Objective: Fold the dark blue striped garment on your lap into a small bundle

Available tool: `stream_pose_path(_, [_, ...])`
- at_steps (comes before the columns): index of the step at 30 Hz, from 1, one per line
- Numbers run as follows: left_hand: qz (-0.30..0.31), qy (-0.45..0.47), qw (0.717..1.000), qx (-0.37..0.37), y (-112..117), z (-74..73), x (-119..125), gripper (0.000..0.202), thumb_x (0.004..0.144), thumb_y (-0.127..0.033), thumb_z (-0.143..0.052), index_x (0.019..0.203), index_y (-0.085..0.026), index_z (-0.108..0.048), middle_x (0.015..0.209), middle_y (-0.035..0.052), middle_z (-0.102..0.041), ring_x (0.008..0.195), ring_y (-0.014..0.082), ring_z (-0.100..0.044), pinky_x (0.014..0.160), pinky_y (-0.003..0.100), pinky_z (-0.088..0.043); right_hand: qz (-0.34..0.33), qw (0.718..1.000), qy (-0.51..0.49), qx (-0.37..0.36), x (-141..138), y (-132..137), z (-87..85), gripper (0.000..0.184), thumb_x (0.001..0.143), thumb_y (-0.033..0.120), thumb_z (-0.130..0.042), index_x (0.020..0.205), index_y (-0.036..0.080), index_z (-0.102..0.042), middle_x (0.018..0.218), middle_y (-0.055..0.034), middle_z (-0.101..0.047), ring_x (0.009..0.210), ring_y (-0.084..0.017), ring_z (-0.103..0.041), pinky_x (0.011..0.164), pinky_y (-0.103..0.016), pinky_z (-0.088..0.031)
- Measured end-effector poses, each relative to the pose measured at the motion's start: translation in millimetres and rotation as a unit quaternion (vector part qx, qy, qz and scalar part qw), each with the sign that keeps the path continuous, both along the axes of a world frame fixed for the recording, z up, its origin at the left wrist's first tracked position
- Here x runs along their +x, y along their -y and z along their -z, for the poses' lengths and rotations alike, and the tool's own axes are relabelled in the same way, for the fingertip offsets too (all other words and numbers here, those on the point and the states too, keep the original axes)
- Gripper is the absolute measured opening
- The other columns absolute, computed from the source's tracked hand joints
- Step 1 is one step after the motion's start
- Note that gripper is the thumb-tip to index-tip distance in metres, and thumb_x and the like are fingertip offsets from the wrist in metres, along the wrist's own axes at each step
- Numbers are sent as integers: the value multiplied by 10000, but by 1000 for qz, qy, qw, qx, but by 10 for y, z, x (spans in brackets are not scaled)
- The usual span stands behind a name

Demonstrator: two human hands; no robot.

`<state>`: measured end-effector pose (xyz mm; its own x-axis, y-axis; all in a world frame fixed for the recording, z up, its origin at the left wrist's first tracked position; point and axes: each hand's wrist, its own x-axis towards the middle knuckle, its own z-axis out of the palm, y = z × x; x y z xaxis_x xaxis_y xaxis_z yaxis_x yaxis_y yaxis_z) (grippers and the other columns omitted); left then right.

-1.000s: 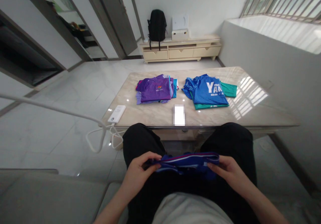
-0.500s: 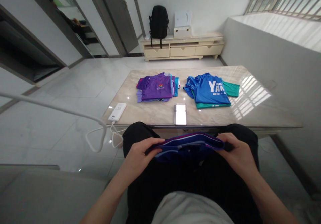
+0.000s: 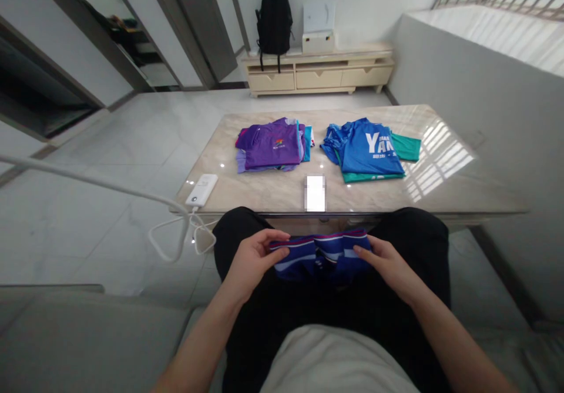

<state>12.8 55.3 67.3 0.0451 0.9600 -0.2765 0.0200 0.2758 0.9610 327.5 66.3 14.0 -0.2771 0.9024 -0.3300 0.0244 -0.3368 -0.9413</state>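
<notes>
Between my two hands, just above my lap, is a pair of dark blue underpants (image 3: 299, 259) with a red-and-white striped waistband. My left hand (image 3: 258, 258) pinches one end of the waistband between thumb and fingers. At the other end, my right hand (image 3: 382, 259) grips it in the same way. The band is drawn fairly straight, and the cloth below hangs in folds over my dark trousers. Beyond my knees, a purple folded shirt (image 3: 273, 146) tops one stack on the table. To its right lies a blue folded shirt (image 3: 363, 155) with white lettering, over green cloth.
The marble-topped table (image 3: 259, 196) stands in front of my knees. On it are a blurred-out white rectangle (image 3: 315, 193) near the front edge and a white power bank (image 3: 201, 190) with a cable. A black backpack (image 3: 274, 23) rests on the low cabinet (image 3: 319, 79) behind.
My hands have come closer together, with the right one moving left. The waistband has turned so that more of its striped front faces me. My view has tilted slightly downward.
</notes>
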Motion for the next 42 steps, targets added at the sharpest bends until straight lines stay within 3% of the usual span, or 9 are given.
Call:
stream_pose_path(6, [-17, -11, 1000, 19, -79, 49, -13, 368, 709, -297, -903, 1007, -144, -751, 977, 68, -766, 887, 195, -714, 781, 260, -561, -21, 998, -47, -40, 63, 7, 0, 532, 766, 531, -856, 1152, 175, -770, 1077, -88, -784, 986, -255, -730, 1022, -429, -539])
stream_pose_path(12, [-21, -72, 996, 55, -60, 55, 38, 323, 679, -271, -910, 944, -162, -761, 945, 50, -760, 892, 208, -701, 832, 288, -551, 15, 1000, -5, 3, 71, -46, 2, 436, 709, 500, -900, 961, 164, -783, 920, -61, -775, 862, -221, -710, 860, -351, -567])
stream_pose_path(16, [36, -137, 987, 82, -57, 43, 45, 313, 760, -248, -855, 1063, -204, -789, 1027, 49, -758, 982, 224, -695, 908, 309, -525, 23, 999, 30, 27, 74, -74, 49, 428, 686, 491, -910, 904, 155, -758, 853, -52, -752, 783, -210, -677, 742, -326, -548])
stream_pose_path(20, [114, -187, 966, 139, -60, 17, 71, 175, 863, -181, -731, 1016, -215, -809, 1005, 47, -729, 973, 201, -679, 904, 291, -504, 36, 994, 76, 68, 59, -85, 55, 381, 703, 475, -899, 806, 163, -706, 790, -36, -726, 738, -191, -653, 693, -301, -518])
stream_pose_path(26, [123, -199, 960, 152, -57, 16, 138, 131, 930, -213, -671, 989, -209, -787, 1104, 46, -760, 1056, 201, -698, 979, 290, -502, 86, 977, 145, 129, -40, -91, 58, 407, 665, 464, -907, 823, 175, -669, 755, -15, -690, 698, -184, -627, 645, -288, -486])
stream_pose_path(29, [114, -224, 959, 128, -56, 47, 147, 165, 942, -260, -667, 1048, -226, -789, 1061, 22, -793, 985, 197, -731, 927, 287, -535, 100, 969, 171, 150, -81, -91, 73, 437, 656, 451, -907, 924, 182, -691, 800, -10, -706, 712, -191, -639, 657, -292, -489])
stream_pose_path(32, [82, -244, 958, 128, -58, 102, 145, 137, 900, -273, -716, 997, -228, -803, 958, 5, -803, 881, 192, -742, 833, 267, -553, 56, 974, 156, 153, -90, -67, 75, 442, 732, 445, -861, 1069, 199, -716, 941, -27, -749, 849, -222, -689, 781, -318, -527])
stream_pose_path(36, [51, -227, 965, 120, -49, 169, 171, 127, 847, -319, -781, 916, -216, -806, 877, 6, -799, 803, 187, -740, 747, 245, -553, -11, 980, 142, 140, -127, -3, 60, 319, 843, 477, -765, 961, 183, -724, 883, -37, -741, 832, -224, -681, 756, -318, -518])
stream_pose_path(42, [-5, -200, 974, 107, -22, 186, 298, 148, 786, -332, -838, 827, -197, -792, 763, -6, -767, 710, 161, -712, 666, 215, -519, 62, 978, 135, 148, -295, 47, 12, 306, 839, 453, -767, 948, 176, -692, 837, -18, -704, 776, -190, -644, 717, -290, -478])
